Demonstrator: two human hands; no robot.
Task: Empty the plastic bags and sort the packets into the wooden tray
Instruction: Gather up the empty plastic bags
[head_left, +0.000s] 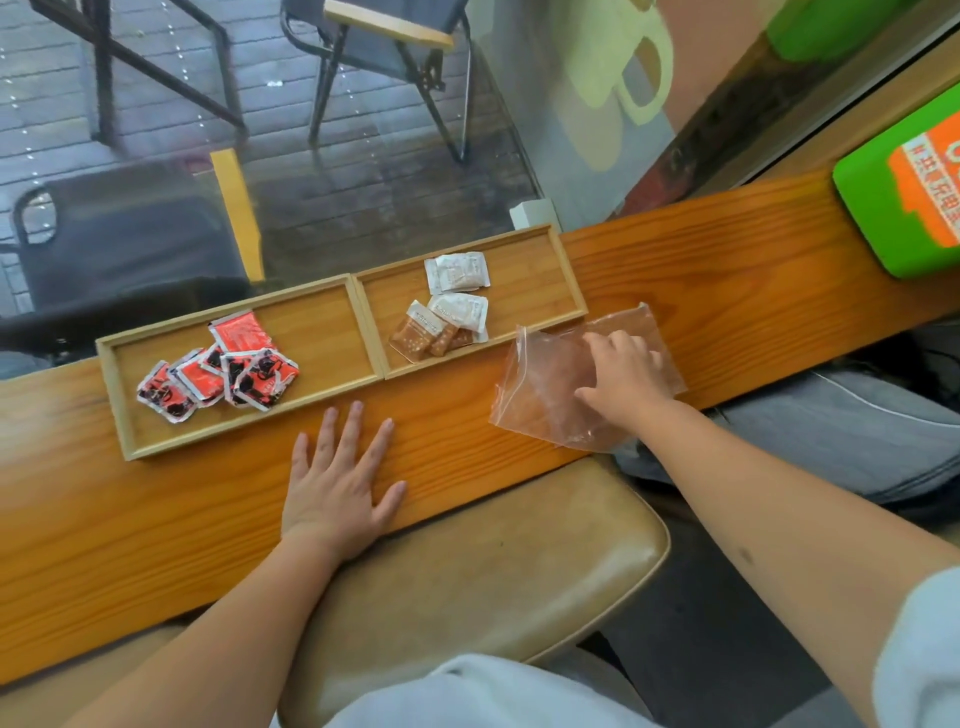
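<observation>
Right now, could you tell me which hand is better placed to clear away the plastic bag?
Right. The right hand already rests on the plastic bag; the left hand lies flat on the counter, apart from it.

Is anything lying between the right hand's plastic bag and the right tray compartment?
Nothing visible. The right hand rests on the bag, which lies flat on the counter just beside the right compartment's near corner. Only the low rim separates them. No packets show inside the bag.
</observation>
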